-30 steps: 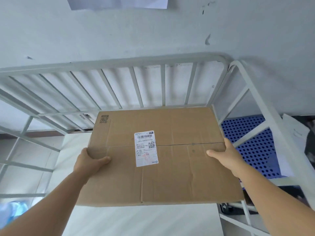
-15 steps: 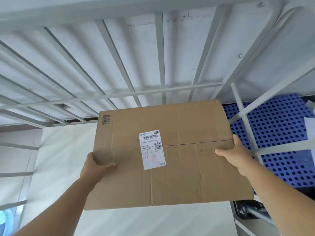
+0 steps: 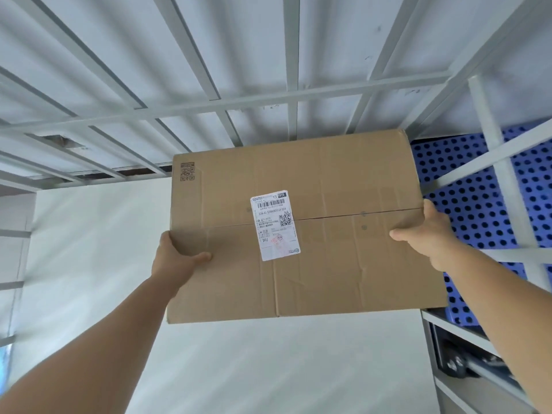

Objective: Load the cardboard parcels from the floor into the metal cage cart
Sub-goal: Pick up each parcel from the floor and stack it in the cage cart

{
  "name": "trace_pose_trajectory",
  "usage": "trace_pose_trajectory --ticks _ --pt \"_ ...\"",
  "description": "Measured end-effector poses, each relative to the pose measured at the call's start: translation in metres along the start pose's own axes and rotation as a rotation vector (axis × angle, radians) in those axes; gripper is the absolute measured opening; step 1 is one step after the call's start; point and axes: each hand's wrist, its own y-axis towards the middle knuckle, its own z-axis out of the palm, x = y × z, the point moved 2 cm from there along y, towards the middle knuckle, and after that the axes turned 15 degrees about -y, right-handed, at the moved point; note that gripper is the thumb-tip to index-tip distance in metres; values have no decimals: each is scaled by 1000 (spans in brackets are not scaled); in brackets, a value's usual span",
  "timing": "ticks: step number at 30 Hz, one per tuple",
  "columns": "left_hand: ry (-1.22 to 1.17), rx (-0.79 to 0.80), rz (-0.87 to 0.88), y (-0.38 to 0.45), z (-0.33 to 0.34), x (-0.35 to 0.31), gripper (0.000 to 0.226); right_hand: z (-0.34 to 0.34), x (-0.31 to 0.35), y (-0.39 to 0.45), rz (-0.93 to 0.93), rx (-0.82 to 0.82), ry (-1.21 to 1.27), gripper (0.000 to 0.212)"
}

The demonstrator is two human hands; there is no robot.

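While the cardboard parcel (image 3: 301,228) is hanging inside the metal cage cart (image 3: 291,94) near its back-right corner, the left hand (image 3: 176,261) and right hand (image 3: 427,234) are gripping its opposite side edges.

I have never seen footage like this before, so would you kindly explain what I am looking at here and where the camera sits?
There is no machine here: a person wears a wide-angle camera on the head, looking forward and down along both bare arms. The left hand and right hand grip opposite sides of a flat brown cardboard parcel with a white shipping label on top. They hold it inside a grey metal cage cart, above the cart's pale floor; whether it touches that floor cannot be told. Through the bars on the right shows a blue perforated plastic panel.
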Motion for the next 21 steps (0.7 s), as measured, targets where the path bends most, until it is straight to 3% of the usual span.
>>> trace_pose_trajectory --ticks 14,21 --pt "58 -44 80 27 33 10 80 21 -7 39 -19 -73 -72 110" --pt "258 -56 66 17 37 -3 80 19 -2 30 -23 -84 -190 108"
